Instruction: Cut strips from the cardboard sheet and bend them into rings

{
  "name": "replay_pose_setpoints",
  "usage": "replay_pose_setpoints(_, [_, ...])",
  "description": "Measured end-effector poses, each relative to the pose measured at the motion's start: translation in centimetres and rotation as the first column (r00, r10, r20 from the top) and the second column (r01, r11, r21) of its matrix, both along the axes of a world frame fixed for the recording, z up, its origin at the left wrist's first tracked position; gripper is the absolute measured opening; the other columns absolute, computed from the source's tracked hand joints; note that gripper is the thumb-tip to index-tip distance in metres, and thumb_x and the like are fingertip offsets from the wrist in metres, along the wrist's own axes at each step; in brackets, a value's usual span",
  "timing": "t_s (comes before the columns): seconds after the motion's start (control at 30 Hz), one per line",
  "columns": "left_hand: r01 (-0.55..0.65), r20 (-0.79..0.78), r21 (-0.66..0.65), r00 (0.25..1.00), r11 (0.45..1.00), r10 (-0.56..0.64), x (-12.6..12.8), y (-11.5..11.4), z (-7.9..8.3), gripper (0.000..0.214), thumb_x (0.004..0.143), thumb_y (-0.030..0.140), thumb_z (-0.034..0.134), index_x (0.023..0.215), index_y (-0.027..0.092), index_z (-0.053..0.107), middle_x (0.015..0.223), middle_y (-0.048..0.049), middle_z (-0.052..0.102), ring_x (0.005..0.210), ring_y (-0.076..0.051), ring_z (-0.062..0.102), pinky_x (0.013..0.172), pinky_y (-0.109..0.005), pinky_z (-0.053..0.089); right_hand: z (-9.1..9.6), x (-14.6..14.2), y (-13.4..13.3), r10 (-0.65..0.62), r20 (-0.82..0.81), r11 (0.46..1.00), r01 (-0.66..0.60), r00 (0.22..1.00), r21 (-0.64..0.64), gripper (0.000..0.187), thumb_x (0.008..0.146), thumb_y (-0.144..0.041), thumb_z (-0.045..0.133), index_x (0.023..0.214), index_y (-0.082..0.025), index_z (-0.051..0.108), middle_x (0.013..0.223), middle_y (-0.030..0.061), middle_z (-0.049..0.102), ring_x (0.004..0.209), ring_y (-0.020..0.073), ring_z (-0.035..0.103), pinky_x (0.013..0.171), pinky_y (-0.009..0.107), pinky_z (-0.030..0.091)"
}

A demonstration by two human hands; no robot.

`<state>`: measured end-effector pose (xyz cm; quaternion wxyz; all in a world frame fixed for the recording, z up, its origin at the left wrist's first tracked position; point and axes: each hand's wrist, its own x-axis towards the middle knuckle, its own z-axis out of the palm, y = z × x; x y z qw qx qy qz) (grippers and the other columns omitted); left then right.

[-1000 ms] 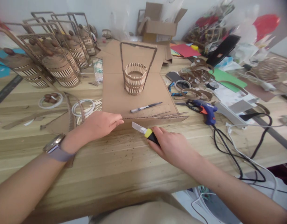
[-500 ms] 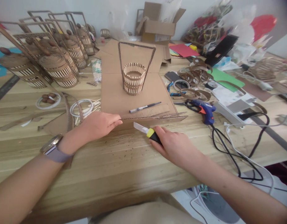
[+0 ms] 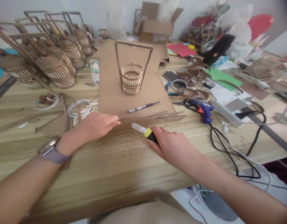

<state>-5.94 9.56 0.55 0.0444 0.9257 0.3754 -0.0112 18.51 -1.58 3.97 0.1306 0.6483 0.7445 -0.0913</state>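
Observation:
My left hand (image 3: 96, 126) pinches the near end of a thin cardboard strip (image 3: 152, 115) that runs to the right along the front edge of a flat cardboard sheet (image 3: 134, 93). My right hand (image 3: 172, 146) grips a utility knife (image 3: 143, 130) with a yellow and black handle; its blade points left, just in front of the strip. On the sheet stand a small slatted basket with a tall cardboard handle (image 3: 131, 77) and a pen (image 3: 143, 107). A watch sits on my left wrist.
Several finished slatted baskets (image 3: 54, 67) crowd the back left. A blue glue gun (image 3: 203, 109) with black and white cables lies at the right. Tape rings (image 3: 79, 107), cardboard coils (image 3: 192, 73), coloured paper and an open box (image 3: 157, 25) fill the back of the wooden table (image 3: 124, 168).
Both hands keep their grips and places; the knife blade has stayed beside the strip. Only the view has shifted slightly.

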Motion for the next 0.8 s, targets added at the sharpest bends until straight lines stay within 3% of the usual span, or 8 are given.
replay_pose_setpoints(0.8, [0.089, 0.094, -0.002, 0.992, 0.996, -0.088, -0.4, 0.1, -0.4, 0.05, 0.104, 0.047, 0.023, 0.072, 0.021, 0.051, 0.059, -0.0021, 0.057, 0.054, -0.018, 0.054, 0.054, -0.03, 0.019, -0.8, 1.6, -0.2, 0.034, 0.043, 0.998, -0.036, 0.999, 0.045, 0.028, 0.099, -0.044, 0.047, 0.106, -0.018, 0.056, 0.091, 0.0087, 0.073, 0.067, 0.0232, 0.069, 0.048, 0.03, 0.019])
